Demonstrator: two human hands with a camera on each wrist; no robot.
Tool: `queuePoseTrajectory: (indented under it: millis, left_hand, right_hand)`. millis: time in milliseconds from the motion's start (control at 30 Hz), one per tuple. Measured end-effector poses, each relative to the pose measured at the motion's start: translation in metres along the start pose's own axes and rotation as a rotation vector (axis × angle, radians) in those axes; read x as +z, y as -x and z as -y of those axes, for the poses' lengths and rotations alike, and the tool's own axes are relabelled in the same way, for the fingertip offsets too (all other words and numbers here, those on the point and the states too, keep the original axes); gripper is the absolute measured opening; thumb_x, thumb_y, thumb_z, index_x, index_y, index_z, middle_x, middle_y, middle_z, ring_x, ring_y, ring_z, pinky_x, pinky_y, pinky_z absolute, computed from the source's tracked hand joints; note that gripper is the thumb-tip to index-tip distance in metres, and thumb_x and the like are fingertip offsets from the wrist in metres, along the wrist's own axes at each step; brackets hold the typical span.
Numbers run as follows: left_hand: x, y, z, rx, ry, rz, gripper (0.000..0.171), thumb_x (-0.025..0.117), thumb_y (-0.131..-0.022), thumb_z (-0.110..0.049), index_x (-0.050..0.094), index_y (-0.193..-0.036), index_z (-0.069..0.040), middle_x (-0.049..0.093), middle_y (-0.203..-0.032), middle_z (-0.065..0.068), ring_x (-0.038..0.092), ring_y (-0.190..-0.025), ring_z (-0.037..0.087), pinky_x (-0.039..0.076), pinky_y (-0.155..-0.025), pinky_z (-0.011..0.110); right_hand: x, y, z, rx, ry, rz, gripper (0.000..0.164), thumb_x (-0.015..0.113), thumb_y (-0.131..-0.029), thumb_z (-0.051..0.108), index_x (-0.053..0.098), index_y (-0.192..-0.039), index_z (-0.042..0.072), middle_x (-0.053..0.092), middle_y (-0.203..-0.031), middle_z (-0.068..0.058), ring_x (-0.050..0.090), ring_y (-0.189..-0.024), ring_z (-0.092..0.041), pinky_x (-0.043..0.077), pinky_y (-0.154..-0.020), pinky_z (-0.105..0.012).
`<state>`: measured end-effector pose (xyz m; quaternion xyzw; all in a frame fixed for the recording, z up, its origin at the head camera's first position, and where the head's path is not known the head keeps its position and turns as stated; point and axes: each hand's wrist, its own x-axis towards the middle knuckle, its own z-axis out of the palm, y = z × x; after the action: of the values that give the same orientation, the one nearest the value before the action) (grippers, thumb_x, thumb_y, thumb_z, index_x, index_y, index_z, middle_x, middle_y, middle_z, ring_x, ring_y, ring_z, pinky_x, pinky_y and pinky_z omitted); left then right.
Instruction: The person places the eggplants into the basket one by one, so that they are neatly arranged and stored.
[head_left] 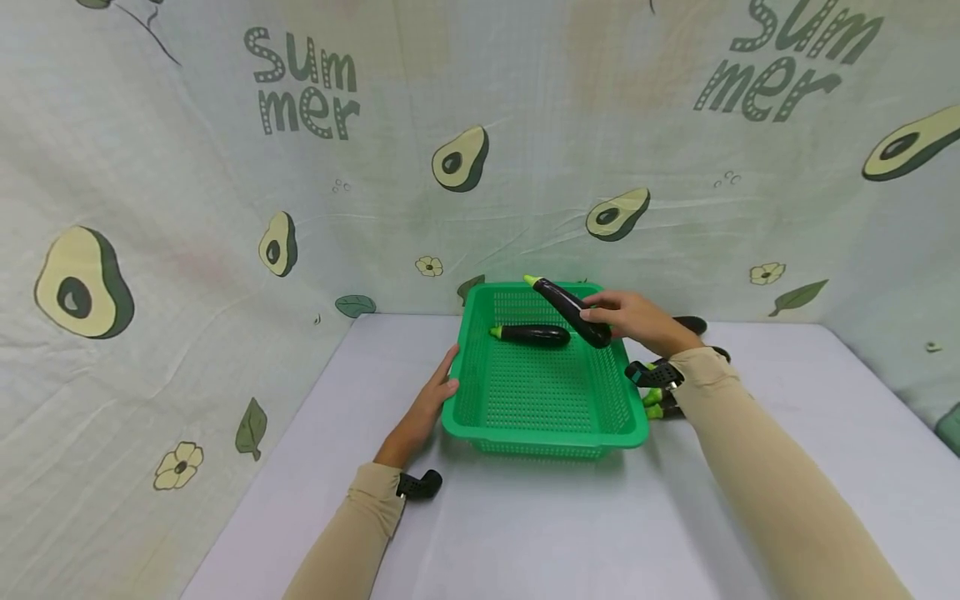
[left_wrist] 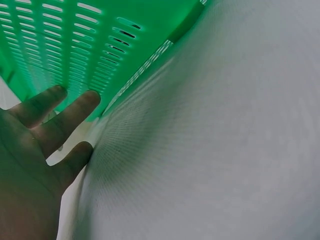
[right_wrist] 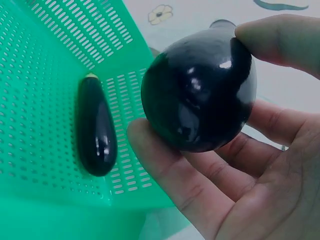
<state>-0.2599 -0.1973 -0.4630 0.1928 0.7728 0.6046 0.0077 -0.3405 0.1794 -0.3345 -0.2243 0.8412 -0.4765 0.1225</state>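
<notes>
A dark, glossy eggplant (head_left: 566, 307) with a pale green stem end is gripped near its thick end by my right hand (head_left: 633, 321), above the right part of the green basket (head_left: 543, 437). The right wrist view shows the held eggplant (right_wrist: 197, 92) end-on, between thumb and fingers. Inside the basket, toward the back, lies another eggplant (head_left: 534, 335), its stem pointing left. My left hand (head_left: 427, 404) is at the basket's left side; in the left wrist view its fingers (left_wrist: 75, 112) are spread against or close to the slotted wall (left_wrist: 65, 45).
Several more eggplants (head_left: 663, 404) lie on the white table (head_left: 517, 525) to the right of the basket, partly hidden by my right wrist and forearm. A cloth printed with avocados (head_left: 461, 158) hangs behind the table and along its sides.
</notes>
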Motion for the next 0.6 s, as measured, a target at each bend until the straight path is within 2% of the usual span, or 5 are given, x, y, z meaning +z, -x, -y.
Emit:
queuePoseTrajectory:
  millis: [100, 333, 600]
  left_hand:
    - [0.0, 0.0, -0.001, -0.008, 0.004, -0.001, 0.064, 0.038, -0.104, -0.041, 0.011, -0.162, -0.037, 0.008, -0.167, -0.001, 0.012, -0.15, 0.027, 0.012, -0.115, 0.061]
    - [0.0, -0.004, 0.001, 0.005, 0.032, 0.01, 0.065, 0.039, -0.104, -0.034, 0.012, -0.163, -0.032, 0.014, -0.166, 0.005, 0.021, -0.148, 0.029, 0.017, -0.115, 0.056]
    - [-0.002, -0.004, -0.003, -0.014, 0.015, 0.031, 0.065, 0.036, -0.105, -0.028, 0.006, -0.163, -0.023, 0.003, -0.167, 0.004, 0.006, -0.151, 0.026, 0.009, -0.117, 0.056]
  right_hand:
    - [0.001, -0.005, 0.002, 0.004, 0.003, 0.012, 0.064, 0.06, -0.099, 0.043, 0.046, -0.148, 0.004, 0.045, -0.147, -0.02, 0.048, -0.13, -0.036, 0.045, -0.099, -0.055]
    - [0.006, -0.015, 0.004, 0.012, 0.0, 0.023, 0.062, 0.058, -0.101, 0.04, 0.045, -0.149, 0.003, 0.041, -0.15, -0.021, 0.044, -0.133, -0.04, 0.043, -0.1, -0.06]
    - [0.01, -0.028, -0.001, 0.027, -0.051, 0.034, 0.06, 0.06, -0.101, 0.036, 0.044, -0.149, 0.002, 0.04, -0.15, -0.023, 0.044, -0.132, -0.041, 0.049, -0.094, -0.056]
